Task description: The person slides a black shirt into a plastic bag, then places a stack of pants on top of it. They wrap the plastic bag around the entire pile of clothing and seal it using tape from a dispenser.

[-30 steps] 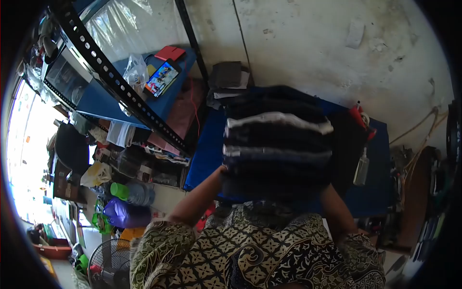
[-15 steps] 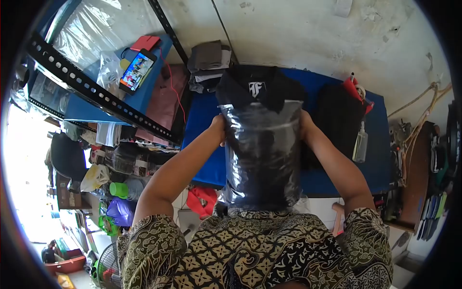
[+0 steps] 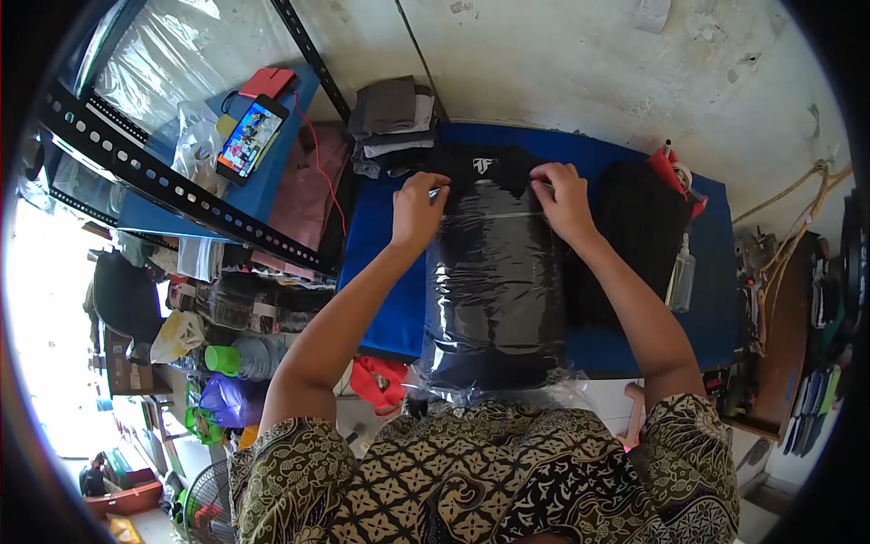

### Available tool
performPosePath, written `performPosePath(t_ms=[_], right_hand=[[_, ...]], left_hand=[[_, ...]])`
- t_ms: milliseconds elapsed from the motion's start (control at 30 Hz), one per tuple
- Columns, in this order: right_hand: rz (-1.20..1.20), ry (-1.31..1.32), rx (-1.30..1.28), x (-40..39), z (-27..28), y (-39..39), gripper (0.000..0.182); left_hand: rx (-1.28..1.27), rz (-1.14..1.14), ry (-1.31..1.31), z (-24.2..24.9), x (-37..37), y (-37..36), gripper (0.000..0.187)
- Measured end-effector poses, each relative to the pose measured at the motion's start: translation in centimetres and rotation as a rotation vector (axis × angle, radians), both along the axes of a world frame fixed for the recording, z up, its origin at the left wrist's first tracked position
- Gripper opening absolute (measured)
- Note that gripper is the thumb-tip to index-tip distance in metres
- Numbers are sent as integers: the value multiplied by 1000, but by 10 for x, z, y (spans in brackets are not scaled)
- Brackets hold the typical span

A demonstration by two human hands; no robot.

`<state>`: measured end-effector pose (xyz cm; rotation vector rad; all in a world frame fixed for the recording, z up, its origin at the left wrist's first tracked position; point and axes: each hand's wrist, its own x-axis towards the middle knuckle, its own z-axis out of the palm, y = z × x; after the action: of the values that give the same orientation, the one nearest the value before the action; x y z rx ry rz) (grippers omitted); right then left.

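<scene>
A folded black shirt (image 3: 485, 167) with a white emblem at its neck lies on the blue table, most of it inside a clear plastic bag (image 3: 494, 299). The collar end sticks out past the bag's far edge. At the bag's upper left corner my left hand (image 3: 418, 207) is closed, thumb and fingers pinching the plastic edge. On the opposite corner my right hand (image 3: 562, 204) pinches likewise, its fingertips partly hiding the edge. The bag's near end, crumpled, reaches my own shirt.
The blue table (image 3: 385, 299) also bears stacked folded clothes (image 3: 391, 118), a dark garment (image 3: 634, 236), a clear bottle (image 3: 681, 276) and a red item with a tape roll (image 3: 681, 174). A black metal rack (image 3: 181, 177) and a phone (image 3: 252, 139) stand at the left.
Both hands have moved from the bag's sides up to its far corners. The bag and shirt now lie lower and flatter on the table, and more of the shirt is covered.
</scene>
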<state>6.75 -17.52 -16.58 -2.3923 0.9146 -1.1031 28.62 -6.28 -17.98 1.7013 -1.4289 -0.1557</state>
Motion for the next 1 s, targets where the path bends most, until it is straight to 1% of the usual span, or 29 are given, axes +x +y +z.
performPosePath(t_ms=[33, 67, 133, 167, 200, 233, 267, 300, 333, 367, 433, 467, 533, 567, 633, 667, 733, 767, 800, 867, 900, 967, 1000], right_hand=[[19, 213, -43, 0, 4, -1, 11], [20, 214, -48, 0, 6, -2, 11], [90, 284, 200, 0, 9, -8, 15], [90, 284, 199, 0, 10, -11, 15], [132, 297, 276, -1, 12, -14, 17], [174, 310, 353, -2, 14, -16, 19], [171, 308, 350, -3, 16, -17, 19], [215, 364, 357, -3, 18, -18, 22], [261, 420, 364, -3, 21, -20, 24], [259, 418, 362, -4, 23, -20, 24], [277, 438, 457, -6, 26, -19, 28], [277, 438, 457, -8, 28, -17, 28], [265, 488, 502, -10, 33, -12, 35], [266, 488, 499, -10, 32, -9, 35], [235, 354, 383, -14, 28, 2, 30], [235, 352, 378, -16, 26, 9, 30], [172, 194, -85, -19, 25, 26, 25], [220, 135, -218, -19, 28, 33, 20], [221, 137, -220, -17, 28, 33, 20], [281, 146, -346, -14, 26, 33, 17], [284, 145, -350, -14, 27, 30, 17], [529, 263, -264, -12, 29, 18, 13], [526, 262, -266, -10, 31, 13, 13]], left_hand=[[1, -22, 0, 0, 0, -1, 18], [3, -41, 1, -1, 0, -2, 17], [37, -52, -10, 0, 3, -1, 18], [76, -66, -21, 1, 3, 0, 20], [74, -68, -21, 3, 4, 1, 20], [133, -80, -59, 6, 4, 2, 23], [192, -92, -98, 8, 4, 3, 27], [189, -93, -101, 9, 4, 3, 27], [217, -114, -113, 10, 5, 4, 31], [247, -134, -125, 10, 5, 5, 36], [240, -138, -120, 10, 4, 7, 37], [236, -141, -113, 10, 3, 9, 38], [251, -143, -102, 14, -2, 15, 38], [264, -146, -92, 17, -4, 17, 38], [281, -147, -82, 23, -10, 23, 35], [300, -150, -71, 25, -12, 25, 33], [285, -164, -73, 27, -15, 28, 30], [276, -179, -74, 27, -16, 29, 27], [273, -179, -72, 25, -17, 29, 27], [188, -186, -235, 20, -18, 29, 22], [185, -182, -236, 21, -18, 31, 22], [27, -188, -402, 24, -20, 32, 17], [24, -189, -405, 28, -19, 31, 17]])
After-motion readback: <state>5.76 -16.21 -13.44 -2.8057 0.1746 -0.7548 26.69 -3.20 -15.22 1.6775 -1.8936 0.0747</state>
